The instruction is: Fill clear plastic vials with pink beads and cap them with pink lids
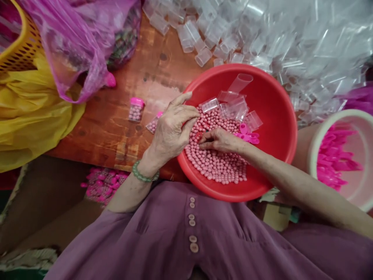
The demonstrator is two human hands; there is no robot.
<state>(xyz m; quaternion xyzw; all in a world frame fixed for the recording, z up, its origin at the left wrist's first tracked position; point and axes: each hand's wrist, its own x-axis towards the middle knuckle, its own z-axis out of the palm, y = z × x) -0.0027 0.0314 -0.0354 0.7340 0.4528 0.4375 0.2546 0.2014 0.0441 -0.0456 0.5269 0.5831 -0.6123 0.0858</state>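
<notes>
A red basin [274, 112] holds many pink beads [215, 167], with clear plastic containers [237, 107] and bright pink plastic pieces [247, 135] on top. My left hand [176, 126] is over the basin's left rim, its fingers bent and apart, with nothing visible between them. My right hand [218, 140] reaches in among the beads, fingers pressed together; what they hold, if anything, is hidden. Left of the basin, a small bead-filled container with a pink cap [136, 109] lies on the wooden table [110, 128]. Another filled container [153, 123] is partly behind my left hand.
Clear empty containers [262, 35] are heaped at the back right. A whitish bucket [313, 147] of pink pieces stands at the right. Purple [96, 35] and yellow bags [37, 112] and a yellow basket [26, 42] lie left. Filled containers [105, 184] lie in a box below the table's edge.
</notes>
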